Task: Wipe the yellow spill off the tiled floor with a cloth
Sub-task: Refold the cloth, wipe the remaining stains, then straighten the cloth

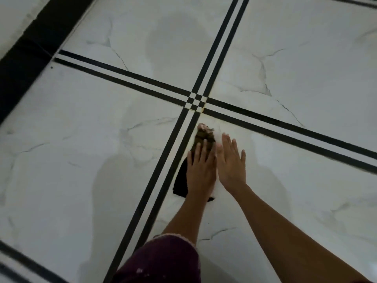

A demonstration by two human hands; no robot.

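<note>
as left hand (201, 170) presses cloth (205, 138), right hand (231, 163) lies flat.

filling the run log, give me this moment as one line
step: wiping | left hand: flat, pressing cloth on tile | right hand: open, flat beside cloth | yellow spill: traces at stripe crossing

Two hands, left hand (201, 170) and right hand (231, 166) — one cloth (181, 180), one yellow spill (204, 108) — four tiles (102, 160) at the crossing.

cloth (181, 181), yellow spill (203, 108) on tiled floor (81, 119)
</note>
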